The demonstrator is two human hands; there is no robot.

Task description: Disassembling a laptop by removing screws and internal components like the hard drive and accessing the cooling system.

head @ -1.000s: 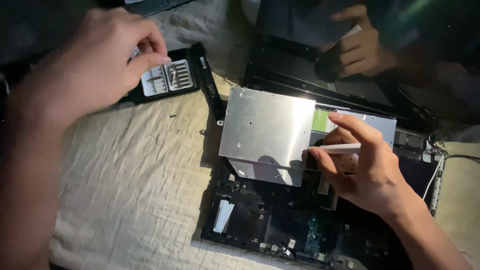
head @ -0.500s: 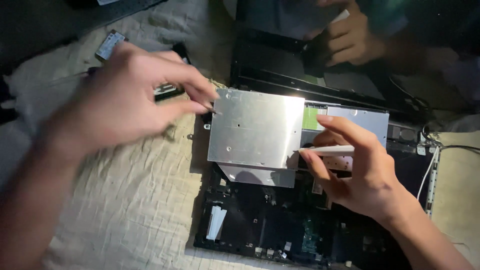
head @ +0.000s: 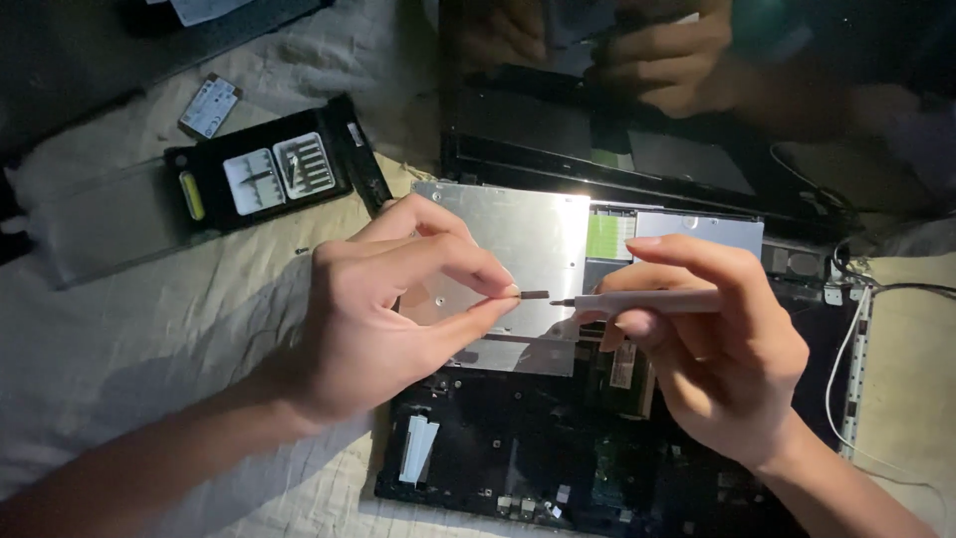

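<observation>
My left hand [head: 398, 309] pinches a small dark screwdriver bit [head: 534, 295] between thumb and forefinger, its tip pointing right. My right hand [head: 712, 349] grips a slim grey screwdriver handle [head: 647, 301] held level, its left end almost touching the bit. Both hands hover over a silver metal drive [head: 518, 249] that lies on an opened laptop base [head: 558, 458] with dark circuit boards showing.
A black case of screwdriver bits [head: 264, 174] lies open on the pale cloth at upper left, with a small card [head: 209, 108] behind it. The laptop's dark screen [head: 597, 110] reflects hands. A white cable [head: 846, 369] runs down the right edge.
My left hand has come from the bit case at upper left to the middle with a bit in its fingers. My right hand has turned the handle level to meet it.
</observation>
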